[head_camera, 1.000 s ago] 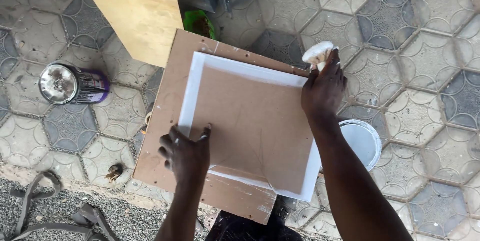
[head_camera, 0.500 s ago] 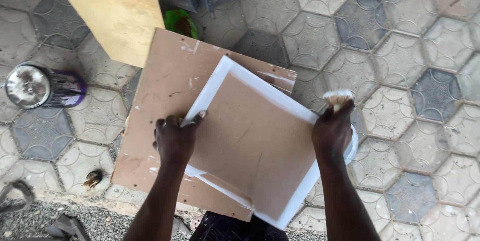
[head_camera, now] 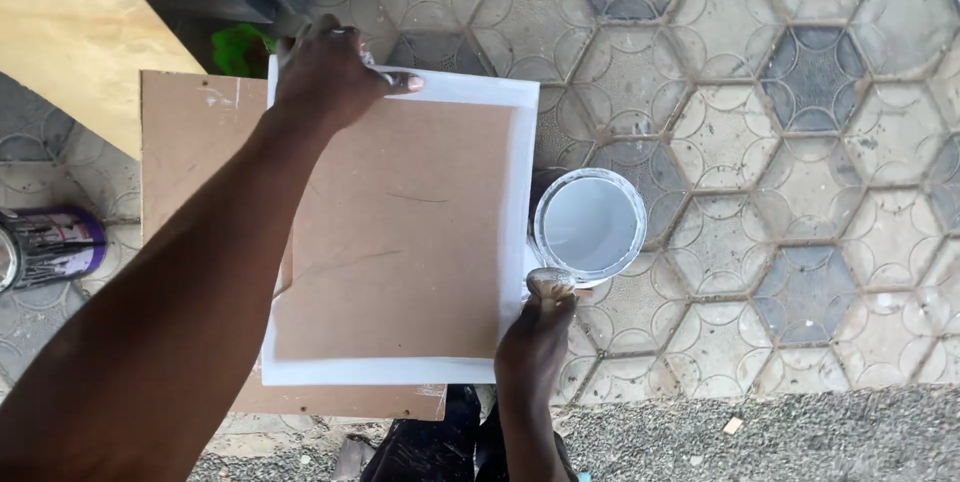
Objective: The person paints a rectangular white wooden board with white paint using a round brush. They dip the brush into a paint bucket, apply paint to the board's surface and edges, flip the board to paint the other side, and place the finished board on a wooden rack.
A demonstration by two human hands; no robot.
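Matt brown fibreboard panel (head_camera: 400, 232) with smooth white-painted border; rough concrete pavers (head_camera: 800, 142).

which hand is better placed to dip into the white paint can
Right: the right hand holds the paint brush beside the round white paint can. The left hand grips the white-edged brown board's far corner.

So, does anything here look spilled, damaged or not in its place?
Nothing is spilled. Only two small oddities: the purple tin at the left edge lies on its side with paint streaks down it, and the white-edged brown square panel carries a thin dark scratch near its middle.
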